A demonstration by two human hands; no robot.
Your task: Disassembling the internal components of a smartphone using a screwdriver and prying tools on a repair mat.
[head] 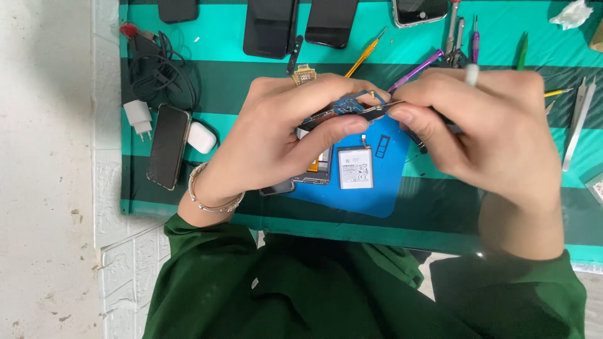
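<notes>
My left hand (282,135) grips a small blue circuit board (342,107) pulled from an opened phone, thumb pressed across its lower edge. My right hand (483,132) pinches a thin dark tool (383,109) whose tip touches the board; a white-tipped stick (472,74) pokes up between its fingers. Both hands hover above a blue work pad (370,194). On the pad lie a white phone battery (355,167), a small SIM tray (382,145) and the opened phone body (317,169), partly hidden under my left hand.
A striped green mat (389,41) covers the table. Three dark phones (270,28) lie at the back, another phone (168,145) at left beside a white earbud case (202,137), charger plug (138,117) and black cable (157,69). Screwdrivers (365,56) and tweezers (578,122) lie right.
</notes>
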